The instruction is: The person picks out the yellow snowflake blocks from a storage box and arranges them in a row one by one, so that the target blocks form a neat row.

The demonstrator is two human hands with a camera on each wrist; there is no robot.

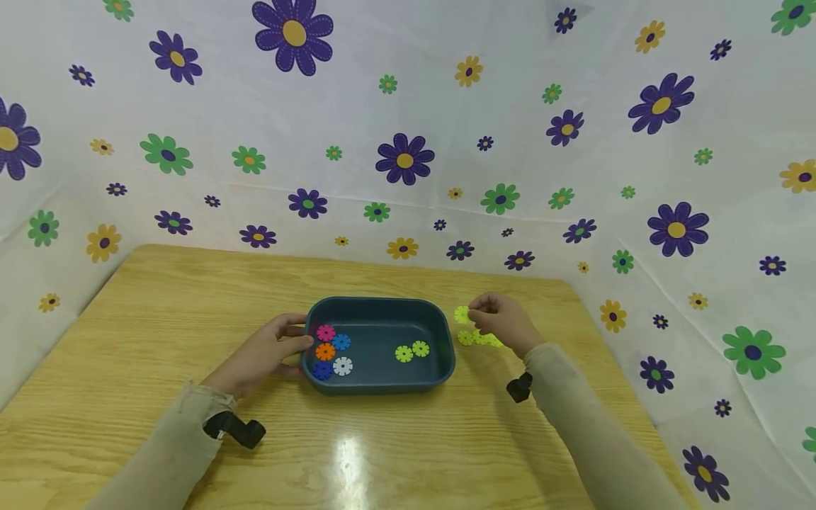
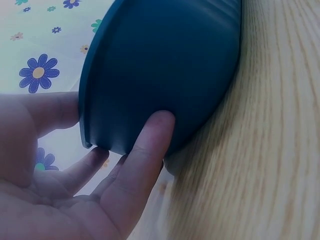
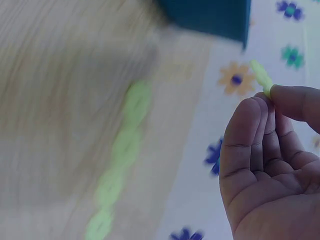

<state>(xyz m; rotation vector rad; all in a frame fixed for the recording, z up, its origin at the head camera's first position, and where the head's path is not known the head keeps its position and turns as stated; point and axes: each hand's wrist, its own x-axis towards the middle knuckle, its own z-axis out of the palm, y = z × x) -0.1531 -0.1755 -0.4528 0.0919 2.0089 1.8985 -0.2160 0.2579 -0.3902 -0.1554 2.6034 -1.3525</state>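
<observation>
A dark blue tray (image 1: 376,388) stands on the table. My left hand (image 1: 270,354) holds its left end, the thumb over the rim and other fingers against the outer wall (image 2: 165,65). In the tray lie pink (image 1: 326,332), blue (image 1: 341,342), orange (image 1: 325,352), dark blue (image 1: 323,370) and white (image 1: 343,366) notched discs at the left, with two yellow-green discs (image 1: 404,354) at the right. Beyond the tray's right end, my right hand (image 1: 506,322) pinches a yellow-green notched disc (image 3: 261,77) between thumb and fingers, raised above the table.
Several yellow-green discs (image 1: 466,338) lie in a row on the wooden table (image 1: 223,297), beneath the right hand and partly hidden by it. White flower-patterned cloth (image 1: 357,113) hangs behind and beside the table. A dark device (image 1: 245,431) is strapped to each wrist.
</observation>
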